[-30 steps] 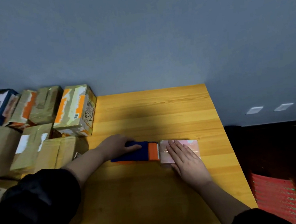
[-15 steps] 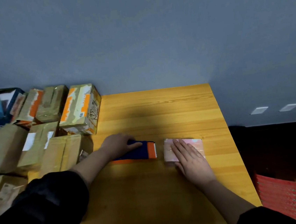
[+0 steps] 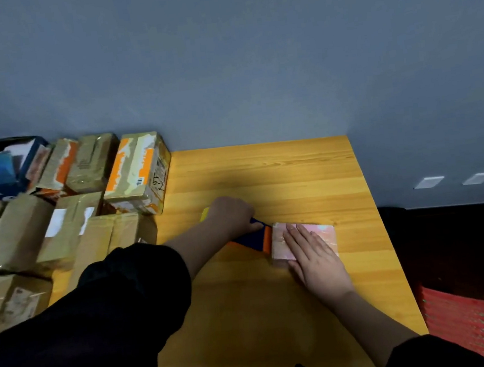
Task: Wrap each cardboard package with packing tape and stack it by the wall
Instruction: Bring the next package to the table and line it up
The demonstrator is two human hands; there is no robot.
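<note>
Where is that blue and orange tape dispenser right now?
Near the table's middle, the blue and orange tape dispenser is gripped by the left hand, its orange end against the small pinkish package.

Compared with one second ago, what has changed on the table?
The tape dispenser, gripped by the left hand, first drew left, away from the small package, then came back against its left edge. The right hand stays flat on the package; the stacked boxes are unmoved.

We see a wooden table (image 3: 278,314) against the wall. A small pinkish package (image 3: 314,231) lies on it. Taped cardboard boxes (image 3: 97,243) crowd its left side.
</note>
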